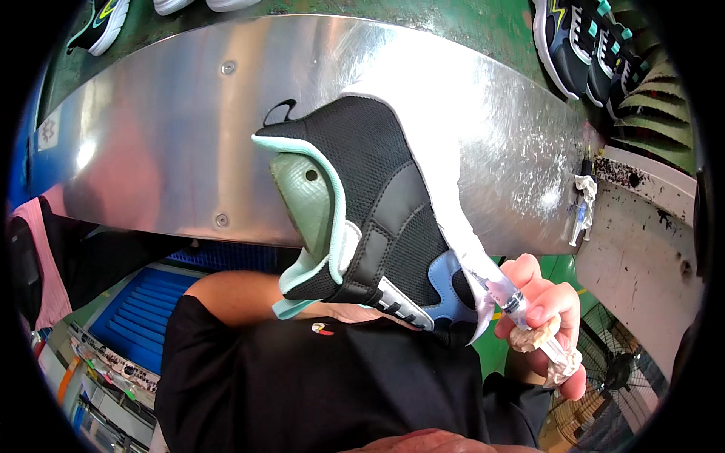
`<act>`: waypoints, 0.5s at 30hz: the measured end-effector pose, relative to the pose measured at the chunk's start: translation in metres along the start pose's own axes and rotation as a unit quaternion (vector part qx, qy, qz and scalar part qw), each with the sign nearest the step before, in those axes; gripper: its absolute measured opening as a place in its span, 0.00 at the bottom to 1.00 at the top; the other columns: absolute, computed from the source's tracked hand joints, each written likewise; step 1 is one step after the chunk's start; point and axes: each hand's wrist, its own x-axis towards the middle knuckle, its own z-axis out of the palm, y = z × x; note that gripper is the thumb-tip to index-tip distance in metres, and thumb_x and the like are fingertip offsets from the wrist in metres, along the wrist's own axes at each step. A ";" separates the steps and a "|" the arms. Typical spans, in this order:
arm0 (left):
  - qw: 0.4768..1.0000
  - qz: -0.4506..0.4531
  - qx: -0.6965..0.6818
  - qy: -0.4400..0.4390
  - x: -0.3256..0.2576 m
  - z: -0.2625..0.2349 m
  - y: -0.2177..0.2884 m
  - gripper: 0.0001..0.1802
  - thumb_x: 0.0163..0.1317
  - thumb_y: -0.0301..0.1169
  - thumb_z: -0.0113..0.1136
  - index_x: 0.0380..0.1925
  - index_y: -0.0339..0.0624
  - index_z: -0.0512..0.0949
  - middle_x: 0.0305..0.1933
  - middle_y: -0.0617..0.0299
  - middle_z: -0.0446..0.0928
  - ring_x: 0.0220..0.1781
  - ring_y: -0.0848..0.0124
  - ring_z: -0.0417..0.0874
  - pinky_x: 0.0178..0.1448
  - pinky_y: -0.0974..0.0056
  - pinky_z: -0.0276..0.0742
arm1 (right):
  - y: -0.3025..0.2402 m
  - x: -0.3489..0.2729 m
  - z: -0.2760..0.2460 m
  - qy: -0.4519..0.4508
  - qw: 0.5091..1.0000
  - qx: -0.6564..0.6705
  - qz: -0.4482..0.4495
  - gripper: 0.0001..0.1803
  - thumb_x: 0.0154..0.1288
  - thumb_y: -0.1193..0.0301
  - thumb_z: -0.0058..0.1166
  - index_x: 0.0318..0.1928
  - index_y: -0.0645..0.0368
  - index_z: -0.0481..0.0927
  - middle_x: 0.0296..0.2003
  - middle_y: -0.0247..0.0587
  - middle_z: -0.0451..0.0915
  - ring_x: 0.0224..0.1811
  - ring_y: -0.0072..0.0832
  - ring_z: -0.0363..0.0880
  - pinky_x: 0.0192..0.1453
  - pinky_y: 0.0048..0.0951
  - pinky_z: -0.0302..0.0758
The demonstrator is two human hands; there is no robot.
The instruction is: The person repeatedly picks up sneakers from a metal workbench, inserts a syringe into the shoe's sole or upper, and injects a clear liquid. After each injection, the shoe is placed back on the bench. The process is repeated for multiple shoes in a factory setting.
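- In our right grip we pinch a clear syringe, cream crumpled material around its rear part; its front end lies at the white sole near the toe;
- our black, blue and mint shoe tilts before the metal counter, a green last inside;
- our left forearm passes behind the shoe, which hides that grip;
- we see another syringe by the counter's right end.
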 end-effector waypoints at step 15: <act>0.837 0.259 0.221 0.428 -0.112 0.054 0.038 0.34 0.39 0.22 0.66 0.52 0.32 0.66 0.53 0.51 0.73 0.55 0.63 0.75 0.61 0.61 0.70 | 0.055 -0.051 -0.065 0.229 0.961 -0.075 -0.135 0.62 0.29 0.32 0.67 0.58 0.64 0.61 0.49 0.39 0.67 0.43 0.29 0.69 0.48 0.29 0.68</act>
